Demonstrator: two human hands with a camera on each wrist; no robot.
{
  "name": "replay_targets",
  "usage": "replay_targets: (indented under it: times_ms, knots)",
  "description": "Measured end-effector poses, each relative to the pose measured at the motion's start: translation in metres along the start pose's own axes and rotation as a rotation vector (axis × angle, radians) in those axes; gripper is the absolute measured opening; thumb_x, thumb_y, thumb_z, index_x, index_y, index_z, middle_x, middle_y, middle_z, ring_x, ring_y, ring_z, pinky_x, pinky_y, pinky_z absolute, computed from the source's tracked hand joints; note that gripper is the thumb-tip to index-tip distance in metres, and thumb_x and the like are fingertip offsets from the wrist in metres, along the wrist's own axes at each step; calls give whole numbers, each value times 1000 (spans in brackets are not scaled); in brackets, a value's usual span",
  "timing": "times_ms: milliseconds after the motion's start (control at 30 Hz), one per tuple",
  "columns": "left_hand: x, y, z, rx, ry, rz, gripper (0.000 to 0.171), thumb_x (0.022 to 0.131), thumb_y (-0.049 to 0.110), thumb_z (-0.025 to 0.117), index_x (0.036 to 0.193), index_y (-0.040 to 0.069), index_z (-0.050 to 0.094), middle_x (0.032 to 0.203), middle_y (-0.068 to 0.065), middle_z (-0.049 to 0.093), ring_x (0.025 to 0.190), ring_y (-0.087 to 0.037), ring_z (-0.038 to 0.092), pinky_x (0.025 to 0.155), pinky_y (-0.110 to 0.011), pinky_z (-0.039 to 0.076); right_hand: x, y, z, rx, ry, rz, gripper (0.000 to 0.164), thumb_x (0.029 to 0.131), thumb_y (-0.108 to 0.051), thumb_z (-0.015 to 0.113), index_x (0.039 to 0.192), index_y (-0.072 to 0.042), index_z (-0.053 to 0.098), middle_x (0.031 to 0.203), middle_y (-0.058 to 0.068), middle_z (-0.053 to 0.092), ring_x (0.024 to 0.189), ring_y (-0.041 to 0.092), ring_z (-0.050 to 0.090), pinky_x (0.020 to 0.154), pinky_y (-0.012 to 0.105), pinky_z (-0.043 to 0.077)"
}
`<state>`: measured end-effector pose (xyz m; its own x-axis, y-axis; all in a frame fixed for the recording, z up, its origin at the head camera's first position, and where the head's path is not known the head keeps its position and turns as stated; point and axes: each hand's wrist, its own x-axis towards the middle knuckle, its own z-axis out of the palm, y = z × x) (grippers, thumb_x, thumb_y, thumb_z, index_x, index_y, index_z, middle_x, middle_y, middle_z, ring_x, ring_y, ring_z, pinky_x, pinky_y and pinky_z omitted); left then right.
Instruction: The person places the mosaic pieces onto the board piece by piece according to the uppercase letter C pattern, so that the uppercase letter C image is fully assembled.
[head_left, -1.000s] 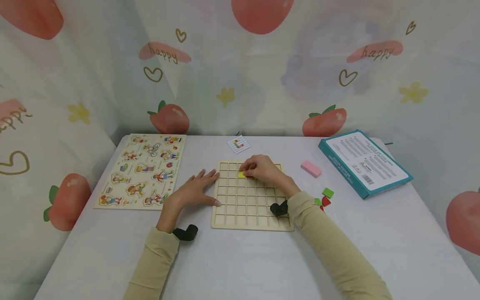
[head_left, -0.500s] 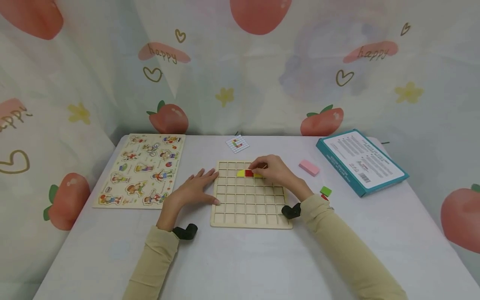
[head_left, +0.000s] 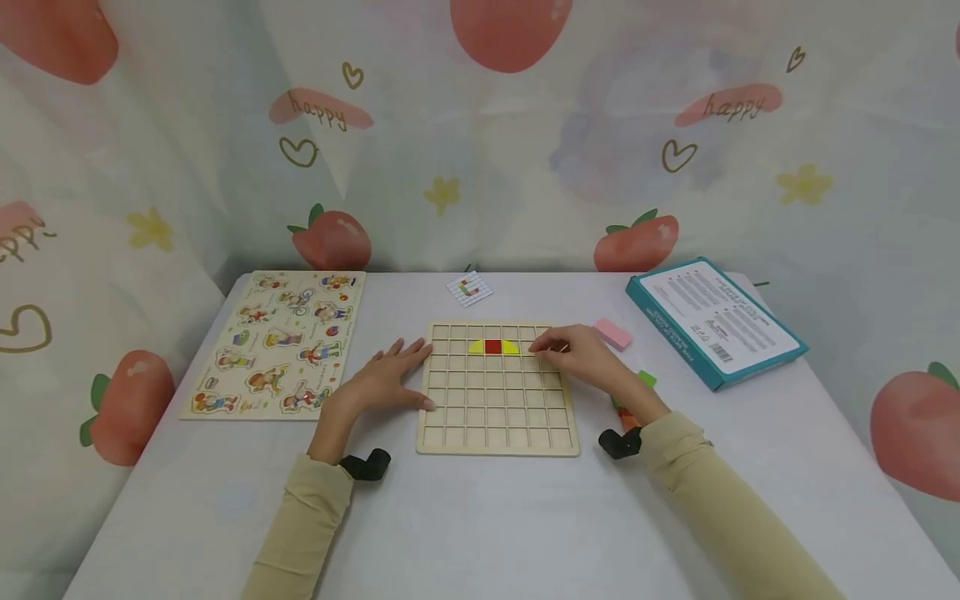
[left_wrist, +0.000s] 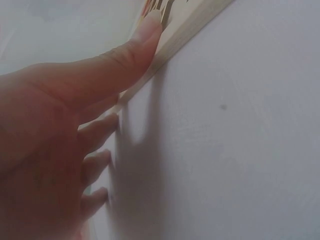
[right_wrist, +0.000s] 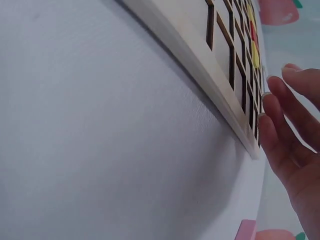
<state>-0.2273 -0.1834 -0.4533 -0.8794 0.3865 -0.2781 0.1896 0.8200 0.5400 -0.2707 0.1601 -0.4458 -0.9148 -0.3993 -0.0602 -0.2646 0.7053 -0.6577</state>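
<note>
Left fingers (left_wrist: 97,135) splayed | right fingers (right_wrist: 274,145) relaxed | ribbed wooden board (head_left: 497,398) (rounded yellow tiles (head_left: 477,347))

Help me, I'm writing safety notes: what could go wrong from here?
The left hand, at the edge of the grid board, might nudge it askew. The right hand, close to the yellow tiles and red tile, could knock them. The right forearm could sweep away the loose green tile beside it.

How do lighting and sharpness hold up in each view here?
Head: dim, fairly even light, grid board clear, teal box's fine print unreadable; left wrist: hazy, soft, dark forked shadow on the white tabletop; right wrist: dim, broad soft shadow beside the grid board.
</note>
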Motion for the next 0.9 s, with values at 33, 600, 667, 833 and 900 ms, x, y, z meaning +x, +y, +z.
replay_targets:
  times_ms: [33, 600, 667, 833, 900]
  knots:
    - [0, 0, 0, -2, -2, 1, 100, 86, 41, 82, 164, 12, 28, 173, -9, 18, 160, -39, 3, 129, -60, 5, -3, 2, -2, -3, 0, -2, 17, 97, -16, 69, 111, -13, 78, 105, 4, 76, 93, 22, 65, 85, 34, 55]
    - [1, 0, 2, -3, -1, 4, 100, 86, 41, 82, 164, 10, 27, 173, -10, 17, 160, -40, 3, 129, -61, 4, -50, 42, -29, -82, 1, -2, 20, 95, -17, 73, 114, -10, 77, 103, 5, 75, 82, 17, 60, 69, 25, 52]
    - [1, 0, 3, 2, 0, 2, 100, 86, 41, 81, 164, 10, 26, 173, -11, 16, 160, -40, 2, 129, -61, 4, -55, 48, -32, -98, 2, 11, 20, 94, -18, 74, 113, -11, 77, 102, 4, 75, 82, 17, 59, 68, 23, 51]
    - [2, -2, 4, 17, 2, 4, 99, 87, 41, 80, 164, 10, 26, 173, -11, 16, 160, -41, 2, 128, -61, 5, -67, 58, -40, -107, -15, 65, 23, 93, -21, 75, 113, -10, 76, 101, 4, 73, 84, 19, 58, 67, 23, 51]
    - [2, -2, 4, 15, 7, 9, 99, 86, 42, 81, 163, 10, 27, 172, -12, 17, 159, -42, 3, 128, -62, 5, -72, 61, -44, -105, -30, 84, 24, 93, -22, 76, 114, -10, 76, 101, 4, 72, 85, 19, 58, 68, 24, 51]
